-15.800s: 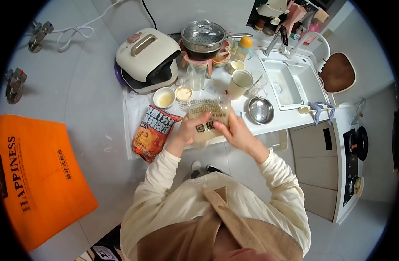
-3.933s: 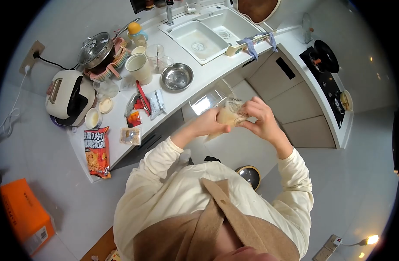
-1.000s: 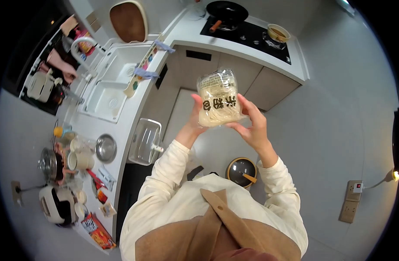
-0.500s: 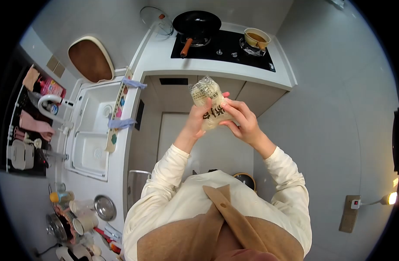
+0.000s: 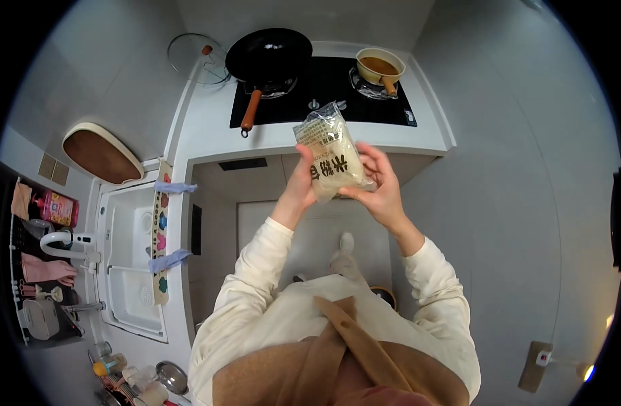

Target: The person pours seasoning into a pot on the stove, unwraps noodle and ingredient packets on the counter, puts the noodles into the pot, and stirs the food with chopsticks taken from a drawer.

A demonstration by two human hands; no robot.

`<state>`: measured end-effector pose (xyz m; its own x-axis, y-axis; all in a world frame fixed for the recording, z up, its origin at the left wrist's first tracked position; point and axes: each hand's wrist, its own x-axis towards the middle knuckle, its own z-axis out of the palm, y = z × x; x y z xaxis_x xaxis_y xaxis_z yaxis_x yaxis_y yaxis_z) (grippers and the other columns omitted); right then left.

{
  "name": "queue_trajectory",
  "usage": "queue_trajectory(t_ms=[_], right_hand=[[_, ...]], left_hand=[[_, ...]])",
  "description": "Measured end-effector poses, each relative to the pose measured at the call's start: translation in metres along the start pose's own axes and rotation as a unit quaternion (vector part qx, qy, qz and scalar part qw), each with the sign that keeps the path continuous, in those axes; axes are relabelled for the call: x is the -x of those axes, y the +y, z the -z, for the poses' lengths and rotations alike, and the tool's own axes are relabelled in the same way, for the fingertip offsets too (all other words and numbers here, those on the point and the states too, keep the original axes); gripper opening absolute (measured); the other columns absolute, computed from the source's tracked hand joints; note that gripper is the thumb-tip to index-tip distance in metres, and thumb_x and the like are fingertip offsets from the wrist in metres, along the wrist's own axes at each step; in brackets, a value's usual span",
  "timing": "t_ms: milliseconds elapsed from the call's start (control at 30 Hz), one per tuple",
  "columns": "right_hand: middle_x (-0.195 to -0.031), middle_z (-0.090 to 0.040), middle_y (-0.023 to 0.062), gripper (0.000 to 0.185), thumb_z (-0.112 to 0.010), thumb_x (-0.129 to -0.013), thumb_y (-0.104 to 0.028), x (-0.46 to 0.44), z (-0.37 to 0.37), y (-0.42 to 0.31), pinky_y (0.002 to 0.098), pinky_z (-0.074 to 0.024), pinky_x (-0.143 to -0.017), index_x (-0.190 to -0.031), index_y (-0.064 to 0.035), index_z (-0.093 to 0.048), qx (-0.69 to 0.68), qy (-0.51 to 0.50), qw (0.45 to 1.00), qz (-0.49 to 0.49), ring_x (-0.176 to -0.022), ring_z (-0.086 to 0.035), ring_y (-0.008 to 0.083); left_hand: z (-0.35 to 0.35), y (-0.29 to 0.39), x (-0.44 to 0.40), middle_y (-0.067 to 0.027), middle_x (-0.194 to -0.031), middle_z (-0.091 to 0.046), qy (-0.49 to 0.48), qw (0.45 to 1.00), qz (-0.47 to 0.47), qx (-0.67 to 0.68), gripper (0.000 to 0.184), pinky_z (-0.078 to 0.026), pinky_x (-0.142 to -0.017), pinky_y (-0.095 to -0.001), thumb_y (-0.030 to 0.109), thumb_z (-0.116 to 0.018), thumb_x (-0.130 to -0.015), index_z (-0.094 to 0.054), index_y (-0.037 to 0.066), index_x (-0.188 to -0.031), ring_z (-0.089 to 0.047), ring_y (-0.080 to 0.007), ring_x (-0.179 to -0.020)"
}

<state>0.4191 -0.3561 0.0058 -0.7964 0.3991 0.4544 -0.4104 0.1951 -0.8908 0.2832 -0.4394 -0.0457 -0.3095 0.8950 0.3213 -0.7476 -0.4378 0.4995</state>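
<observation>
A clear plastic bag of rice noodles (image 5: 332, 159), pale inside and printed with black characters, is held up in front of me over the floor by the counter. My left hand (image 5: 298, 183) is closed round its left side, the thumb on the front and the other fingers hidden behind. On the lower right, my right hand (image 5: 383, 193) grips the bag's corner with its thumb, while its fingers curl beside and behind the right edge. The bag's printed front faces up towards me.
Ahead, a black wok (image 5: 268, 57) and a small cream pot (image 5: 380, 65) of brown liquid stand on the black hob (image 5: 317, 84). A glass lid (image 5: 212, 64) leans at the back left. The white double sink (image 5: 124, 271) lies left, with blue cloths (image 5: 172, 260) along its edge.
The bag has turned so its large print shows more fully. My right fingers have shifted from the bag's front to its right edge. The view has moved nearer the hob.
</observation>
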Motion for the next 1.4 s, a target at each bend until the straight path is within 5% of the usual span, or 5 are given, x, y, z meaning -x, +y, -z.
queue_trajectory(t_ms=[133,333,500,933,1400], right_hand=[[-0.1,-0.059,0.0091,0.042,-0.07,-0.067,0.002,-0.032,0.046,0.016,0.029,-0.0486,-0.075,-0.107,-0.0009,-0.058,0.265,0.016,0.954,0.142,-0.087,-0.059,0.0207],[-0.101,-0.06,0.007,0.043,-0.072,-0.063,-0.012,-0.085,0.132,0.024,0.0363,-0.0466,-0.076,-0.103,-0.0037,-0.061,0.441,-0.102,0.835,0.313,-0.086,-0.056,0.0247],[-0.105,-0.053,0.0106,0.081,-0.083,-0.052,-0.028,-0.118,0.194,0.036,0.0326,-0.0427,-0.083,-0.12,-0.0005,-0.048,0.295,-0.073,0.943,0.134,-0.092,-0.052,0.0239],[-0.09,-0.058,0.0124,0.058,-0.075,-0.054,-0.005,-0.163,0.236,0.073,0.0341,-0.0469,-0.066,-0.108,0.0014,-0.054,0.319,-0.066,0.897,0.299,-0.076,-0.055,0.0289],[-0.094,-0.061,0.007,0.059,-0.076,-0.058,-0.026,-0.204,0.252,0.094,0.0316,-0.045,-0.064,-0.108,-0.0004,-0.058,0.447,-0.064,0.846,0.283,-0.079,-0.057,0.0235]], left_hand=[[-0.001,-0.006,-0.053,-0.0069,-0.115,-0.051,0.163,0.948,0.012,-0.272,0.083,-0.046,-0.091,-0.0387,0.067,-0.044,-0.075,-0.033,0.006,-0.129,-0.052,-0.0192,-0.108],[-0.003,-0.04,-0.132,-0.0153,-0.133,-0.039,0.024,0.999,-0.02,-0.042,0.078,-0.038,-0.099,-0.0427,0.057,-0.049,-0.082,-0.028,0.003,-0.134,-0.043,-0.0284,-0.12],[-0.022,-0.058,-0.181,-0.02,-0.135,-0.035,0.065,0.997,-0.011,-0.029,0.083,-0.034,-0.098,-0.0568,0.059,-0.045,-0.081,-0.025,0.001,-0.137,-0.04,-0.0352,-0.121],[-0.004,-0.083,-0.24,-0.0199,-0.131,-0.042,0.064,0.997,-0.016,-0.029,0.092,-0.038,-0.098,-0.0435,0.063,-0.048,-0.075,-0.023,0.0,-0.137,-0.045,-0.0307,-0.118],[0.022,-0.046,-0.272,-0.0157,-0.132,-0.041,0.106,0.993,0.005,-0.059,0.075,-0.04,-0.098,-0.0431,0.061,-0.03,-0.087,-0.03,0.002,-0.133,-0.043,-0.0303,-0.12]])
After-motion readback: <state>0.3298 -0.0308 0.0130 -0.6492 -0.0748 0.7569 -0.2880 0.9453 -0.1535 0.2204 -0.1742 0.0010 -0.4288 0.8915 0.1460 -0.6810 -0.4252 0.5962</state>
